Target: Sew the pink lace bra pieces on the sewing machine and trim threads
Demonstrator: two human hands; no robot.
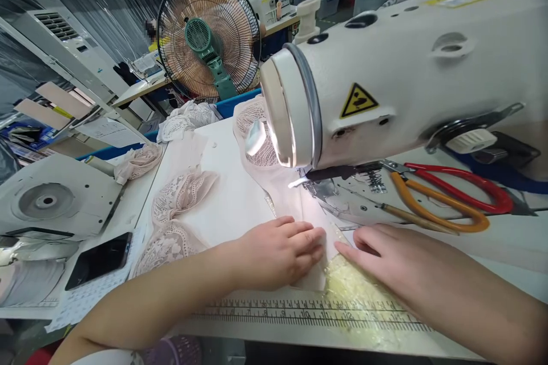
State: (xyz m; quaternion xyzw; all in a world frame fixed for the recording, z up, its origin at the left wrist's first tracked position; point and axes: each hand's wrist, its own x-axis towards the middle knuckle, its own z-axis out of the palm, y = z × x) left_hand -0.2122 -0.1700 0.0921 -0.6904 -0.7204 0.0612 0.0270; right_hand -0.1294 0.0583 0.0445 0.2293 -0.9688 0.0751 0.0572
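Here's the pale pink garment piece with a lace cup [282, 191], flat on the white table, its long axis running away from the person and slightly left, lace end far, plain end near. The left hand [285, 251] presses over it, fingers together; the right hand [374, 248] sits at its edge, thumb apart from bent fingers. Pinching? Can't tell for either! The white sewing-machine head [377, 85] blocks part; red-and-orange-handled scissors [447, 195] lie right.
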